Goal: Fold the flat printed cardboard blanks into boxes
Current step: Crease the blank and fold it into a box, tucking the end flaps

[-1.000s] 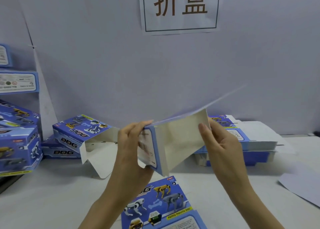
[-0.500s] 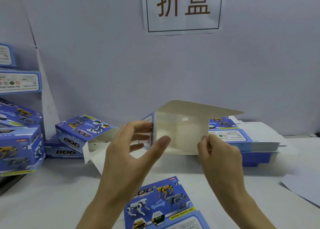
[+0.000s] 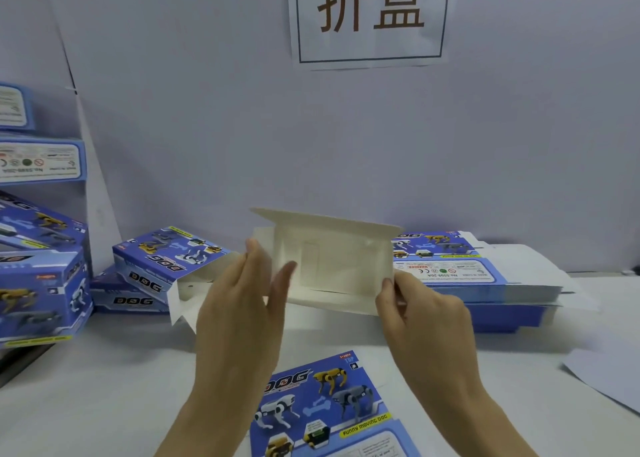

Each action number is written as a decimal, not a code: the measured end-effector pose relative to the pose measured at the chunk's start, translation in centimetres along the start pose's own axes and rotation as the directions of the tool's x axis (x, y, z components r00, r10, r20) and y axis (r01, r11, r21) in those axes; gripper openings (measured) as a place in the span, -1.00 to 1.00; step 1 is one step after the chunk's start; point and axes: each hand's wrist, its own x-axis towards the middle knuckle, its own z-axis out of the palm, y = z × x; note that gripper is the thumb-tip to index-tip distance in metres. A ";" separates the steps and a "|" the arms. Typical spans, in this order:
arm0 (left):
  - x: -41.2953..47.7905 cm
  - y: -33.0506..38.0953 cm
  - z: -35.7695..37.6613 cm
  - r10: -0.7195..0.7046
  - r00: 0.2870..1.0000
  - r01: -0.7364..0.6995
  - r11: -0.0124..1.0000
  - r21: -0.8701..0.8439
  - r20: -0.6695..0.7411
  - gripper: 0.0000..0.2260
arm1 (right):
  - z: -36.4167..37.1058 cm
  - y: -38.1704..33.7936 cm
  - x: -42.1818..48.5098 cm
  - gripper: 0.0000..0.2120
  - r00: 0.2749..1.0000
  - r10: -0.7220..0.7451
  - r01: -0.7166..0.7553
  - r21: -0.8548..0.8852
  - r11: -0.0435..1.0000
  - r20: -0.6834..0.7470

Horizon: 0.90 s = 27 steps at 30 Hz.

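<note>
I hold a half-formed box (image 3: 332, 259) above the table, its white inside facing me and its top flap raised. My left hand (image 3: 242, 304) is at the box's left end, fingers straight against the side flap, thumb extended in front of the opening. My right hand (image 3: 419, 314) pinches the box's right edge between thumb and fingers. A flat printed blank (image 3: 325, 408) with robot dogs lies on the table below my hands. A stack of flat blanks (image 3: 485, 276) sits at the back right.
Folded blue boxes (image 3: 38, 283) are piled at the left. An unfinished box (image 3: 166, 259) with open flaps leans on another behind my left hand. A paper sign (image 3: 370, 17) hangs on the wall. A loose sheet (image 3: 609, 377) lies at the right edge.
The blank went from a slanted, nearly flat sleeve to an opened box shape turned with its inside toward me. My left hand let go of its grip and now lies straight against the left end.
</note>
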 end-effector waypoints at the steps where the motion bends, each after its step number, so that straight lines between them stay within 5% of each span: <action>1: -0.1 0.3 0.0 -0.053 0.998 0.050 0.997 0.061 0.043 -0.49 | -0.1 -0.2 -0.1 -0.74 0.999 -0.031 0.031 -0.019 0.999 -0.011; 4: -0.2 -0.2 0.7 -0.075 0.994 0.062 0.985 0.161 0.074 -0.72 | 0.2 -0.1 -0.2 -0.72 0.999 -0.042 0.042 0.014 0.999 0.023; 6: 0.1 -0.1 0.2 -0.041 0.999 0.040 0.999 0.032 0.022 -0.86 | 0.3 -0.2 -0.1 -0.65 0.991 0.042 -0.050 0.061 0.997 0.125; 9: 0.5 -0.6 -0.4 0.048 0.996 -0.057 0.991 -0.124 -0.070 -0.84 | -0.4 -0.3 0.4 -0.91 0.946 0.229 -0.282 0.236 0.930 0.229; 10: 0.7 -0.9 -0.5 0.034 0.998 -0.048 0.964 -0.263 -0.059 -0.93 | -0.7 -0.3 0.7 -0.75 0.926 0.282 -0.350 0.292 0.890 0.251; 13: 0.8 -1.1 -0.9 -0.032 0.969 0.200 0.683 -0.702 0.244 -0.26 | -1.7 -0.2 1.5 -0.58 0.809 0.400 -0.584 0.522 0.621 0.430; 15: 0.3 -0.7 -0.7 0.098 0.949 0.101 0.806 -0.583 0.301 0.11 | -2.2 -0.5 1.9 -0.63 0.698 0.405 -0.716 0.569 0.405 0.591; 17: -0.6 -0.7 0.4 0.236 0.943 -0.172 0.950 -0.262 0.236 0.21 | -2.6 -0.9 2.0 -0.74 0.662 0.357 -0.749 0.564 0.349 0.659; 19: -0.6 -0.5 1.3 0.257 0.957 -0.242 0.963 -0.118 0.136 0.21 | -2.9 -1.1 1.9 -0.77 0.703 0.294 -0.700 0.558 0.446 0.648; 23: 0.4 -1.1 1.1 0.187 0.981 -0.168 0.952 -0.257 0.054 0.29 | -3.8 -0.7 2.5 -0.96 0.876 0.194 -0.416 0.491 0.765 0.441; 25: 0.8 -1.7 0.6 0.290 0.956 -0.274 0.935 -0.226 0.040 0.28 | -4.1 0.4 2.9 -0.60 0.948 0.178 -0.299 0.535 0.791 0.265; 27: 0.9 -2.2 0.0 0.355 0.931 -0.332 0.921 -0.204 0.083 0.24 | -4.5 1.0 3.3 -0.53 0.977 0.198 -0.203 0.649 0.733 0.081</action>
